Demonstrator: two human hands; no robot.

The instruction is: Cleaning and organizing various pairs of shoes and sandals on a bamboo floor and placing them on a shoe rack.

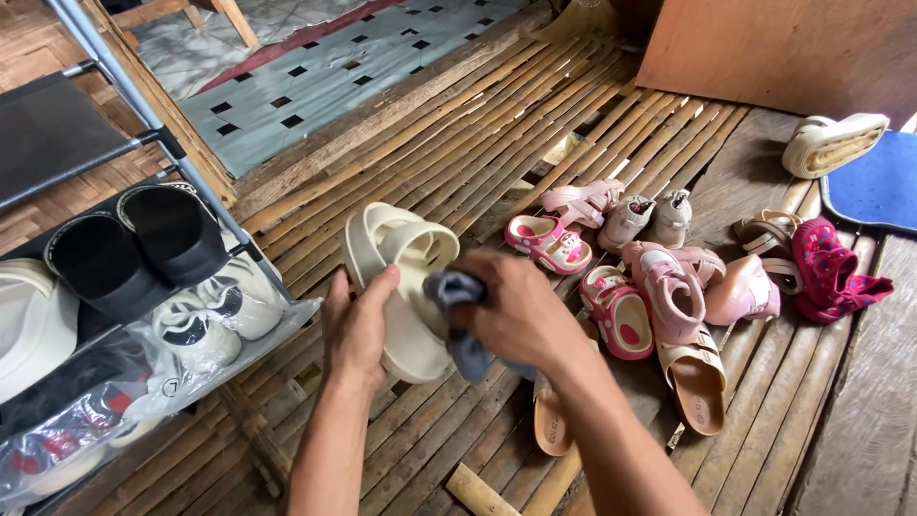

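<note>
My left hand (355,330) grips a cream slide sandal (406,277) by its side and holds it up over the bamboo floor. My right hand (516,311) is closed on a grey-blue cloth (463,320) pressed against the sandal's footbed. The cloth hangs down below my fingers. Part of the sandal's sole is hidden behind both hands.
A shoe rack (143,124) at the left holds black slides (143,244) and white sneakers (215,311). Several small pink sandals (621,287), tan slippers (697,382) and a red shoe (831,272) lie on the floor at the right. A cream sandal (831,143) rests by a blue mat (879,182).
</note>
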